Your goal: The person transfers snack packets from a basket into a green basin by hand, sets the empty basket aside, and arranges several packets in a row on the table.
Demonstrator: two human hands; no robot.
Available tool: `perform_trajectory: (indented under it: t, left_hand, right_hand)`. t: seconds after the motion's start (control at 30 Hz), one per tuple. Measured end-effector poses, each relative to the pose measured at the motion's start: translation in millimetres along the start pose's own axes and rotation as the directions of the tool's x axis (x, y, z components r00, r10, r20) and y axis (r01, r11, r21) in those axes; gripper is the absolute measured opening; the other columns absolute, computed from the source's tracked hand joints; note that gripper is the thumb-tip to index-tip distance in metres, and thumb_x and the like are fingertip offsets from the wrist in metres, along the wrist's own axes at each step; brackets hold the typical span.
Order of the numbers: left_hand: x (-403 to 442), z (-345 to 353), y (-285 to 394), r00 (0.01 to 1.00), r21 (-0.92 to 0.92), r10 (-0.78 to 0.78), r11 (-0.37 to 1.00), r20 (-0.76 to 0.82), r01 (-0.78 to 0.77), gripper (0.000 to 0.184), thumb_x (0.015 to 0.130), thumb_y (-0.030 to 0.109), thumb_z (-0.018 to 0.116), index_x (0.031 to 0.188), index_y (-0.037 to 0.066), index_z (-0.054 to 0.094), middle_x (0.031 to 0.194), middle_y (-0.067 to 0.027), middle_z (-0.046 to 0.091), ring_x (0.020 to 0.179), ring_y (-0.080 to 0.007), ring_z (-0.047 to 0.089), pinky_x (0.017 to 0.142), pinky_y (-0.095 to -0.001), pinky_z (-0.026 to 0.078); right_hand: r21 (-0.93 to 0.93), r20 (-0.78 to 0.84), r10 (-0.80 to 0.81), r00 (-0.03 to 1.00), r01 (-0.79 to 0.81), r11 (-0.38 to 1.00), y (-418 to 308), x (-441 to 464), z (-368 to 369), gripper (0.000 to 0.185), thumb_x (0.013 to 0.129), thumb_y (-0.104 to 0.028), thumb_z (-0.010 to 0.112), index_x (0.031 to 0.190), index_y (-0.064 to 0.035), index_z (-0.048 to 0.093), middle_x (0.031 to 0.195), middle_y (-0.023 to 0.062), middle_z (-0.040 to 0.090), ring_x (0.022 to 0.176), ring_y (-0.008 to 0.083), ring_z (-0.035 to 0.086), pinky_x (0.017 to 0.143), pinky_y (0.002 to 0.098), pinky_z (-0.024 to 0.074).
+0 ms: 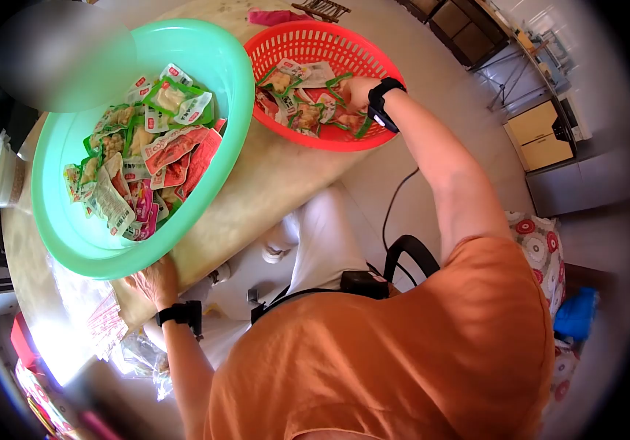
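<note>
A large mint-green basin (pixel 239 139) stands on the table, holding a heap of small sealed food packets (pixel 175 150) in green, red, pink and white. Below its near rim, my left hand (pixel 156 282) rests at the table edge, fingers extended and partly hidden by the basin. To the right is a red perforated plastic basket (pixel 373 59) with more such packets (pixel 307 114) inside. My right hand (pixel 359 94) reaches over its right side into the basket, its fingers bent at a green-edged packet (pixel 340 86); the fingertips are partly hidden.
Both containers sit on a pale table (pixel 256 176) with a rounded edge. Clear plastic wrapping (pixel 142 356) hangs at the lower left. A black chair armrest (pixel 410 253) is beside me, and a cardboard-coloured cabinet (pixel 538 136) stands farther right. A pink cloth (pixel 278 16) lies behind the basket.
</note>
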State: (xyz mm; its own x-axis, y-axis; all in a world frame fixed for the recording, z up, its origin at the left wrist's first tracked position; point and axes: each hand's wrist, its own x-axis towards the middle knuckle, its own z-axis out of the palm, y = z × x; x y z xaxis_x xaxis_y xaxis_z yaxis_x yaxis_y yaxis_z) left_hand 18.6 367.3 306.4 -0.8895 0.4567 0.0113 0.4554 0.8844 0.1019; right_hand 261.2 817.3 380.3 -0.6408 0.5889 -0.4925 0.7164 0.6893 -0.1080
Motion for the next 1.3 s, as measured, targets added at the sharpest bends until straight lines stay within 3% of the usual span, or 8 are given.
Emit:
perform_trajectory:
  t: [0.17, 0.43, 0.5, 0.67, 0.9, 1.0, 1.1, 1.3]
  left_hand:
    - [-0.2, -11.9, 8.5, 0.990, -0.002, -0.030, 1.000, 0.135, 0.031, 0.048, 0.088, 0.042, 0.038, 0.118, 0.009, 0.054, 0.120, -0.0178, 0.053, 0.114, -0.0338, 0.044, 0.097, -0.0517, 0.026]
    - [0.4, -9.6, 5.4, 0.998, 0.002, 0.023, 1.000, 0.067, -0.024, 0.046, 0.088, 0.042, 0.038, 0.110, 0.007, 0.059, 0.112, -0.0175, 0.057, 0.109, -0.0343, 0.047, 0.094, -0.0484, 0.028]
    - [3.4, 1.9, -3.0, 0.999, 0.004, 0.036, 0.999, 0.038, -0.036, 0.045, 0.088, 0.042, 0.038, 0.108, 0.007, 0.060, 0.110, -0.0172, 0.059, 0.107, -0.0341, 0.048, 0.092, -0.0482, 0.029]
    - [4.7, 17.9, -12.7, 0.997, -0.010, 0.070, 0.997, -0.044, -0.070, 0.043, 0.087, 0.042, 0.040, 0.103, 0.008, 0.062, 0.104, -0.0165, 0.061, 0.102, -0.0321, 0.050, 0.089, -0.0476, 0.030]
    - [3.3, 10.5, -6.2, 0.999, -0.021, 0.016, 1.000, 0.034, -0.015, 0.041, 0.085, 0.042, 0.042, 0.101, 0.010, 0.063, 0.102, -0.0137, 0.062, 0.101, -0.0321, 0.051, 0.089, -0.0487, 0.030]
    - [0.1, 75.2, -50.3, 0.904, 0.463, 0.322, 0.871, -0.281, -0.166, 0.034, 0.082, 0.040, 0.048, 0.094, 0.012, 0.065, 0.095, -0.0101, 0.064, 0.096, -0.0299, 0.054, 0.088, -0.0495, 0.030]
    - [7.5, 65.1, -48.5, 0.972, 0.037, 0.138, 0.990, -0.188, -0.133, 0.029, 0.079, 0.035, 0.052, 0.091, 0.012, 0.064, 0.094, -0.0093, 0.064, 0.097, -0.0283, 0.053, 0.090, -0.0481, 0.029]
    - [7.5, 24.7, -23.9, 0.991, -0.256, -0.028, 0.967, -0.128, -0.006, 0.036, 0.073, 0.030, 0.058, 0.103, 0.010, 0.061, 0.111, -0.0112, 0.058, 0.116, -0.0303, 0.043, 0.101, -0.0523, 0.019]
  right_hand:
    - [-0.106, 0.367, 0.211, 0.906, -0.185, 0.977, -16.5, 23.1, 19.4, 0.051, 0.062, -0.035, 0.078, 0.096, -0.0006, 0.064, 0.081, 0.0088, 0.068, 0.083, 0.0180, 0.064, 0.073, 0.0316, 0.0496]
    - [-0.586, 0.137, 0.090, 0.986, 0.008, 0.810, -24.6, 35.5, 22.9, 0.052, 0.069, -0.027, 0.067, 0.117, -0.0098, 0.057, 0.114, 0.0108, 0.060, 0.105, 0.0263, 0.058, 0.085, 0.0402, 0.0462]
    - [-0.055, -0.027, 0.064, 0.998, -0.065, 0.996, -10.1, 16.8, 2.2, 0.040, 0.067, -0.022, 0.063, 0.102, -0.0027, 0.064, 0.097, 0.0199, 0.064, 0.090, 0.0270, 0.063, 0.074, 0.0340, 0.0506]
    - [0.539, -0.181, 0.259, 0.949, -0.125, 0.833, 59.2, 35.7, -23.3, 0.032, 0.064, -0.026, 0.062, 0.079, 0.0018, 0.063, 0.067, 0.0106, 0.061, 0.055, 0.0190, 0.057, 0.050, 0.0333, 0.0423]
    - [0.774, -0.320, 0.241, 0.916, 0.107, 0.624, 83.2, 62.8, -13.8, 0.021, 0.070, -0.023, 0.060, 0.077, -0.0036, 0.063, 0.070, 0.0038, 0.060, 0.062, 0.0129, 0.053, 0.054, 0.0316, 0.0423]
    - [0.935, -0.280, 0.112, 0.953, 0.245, 0.255, -11.8, -1.6, -51.8, 0.026, 0.081, -0.023, 0.059, 0.101, -0.0058, 0.059, 0.084, 0.0019, 0.061, 0.070, 0.0128, 0.057, 0.066, 0.0296, 0.0487]
    - [0.955, -0.274, -0.436, 0.857, 0.295, -0.022, -55.1, 1.6, -84.1, 0.020, 0.087, -0.013, 0.051, 0.102, -0.0013, 0.056, 0.089, 0.0061, 0.063, 0.078, 0.0148, 0.062, 0.070, 0.0280, 0.0525]
    - [0.962, -0.266, -0.510, 0.818, 0.260, -0.086, -214.2, 14.9, -119.6, 0.024, 0.093, -0.029, 0.048, 0.098, -0.0053, 0.054, 0.090, 0.0068, 0.060, 0.082, 0.0164, 0.061, 0.075, 0.0313, 0.0524]
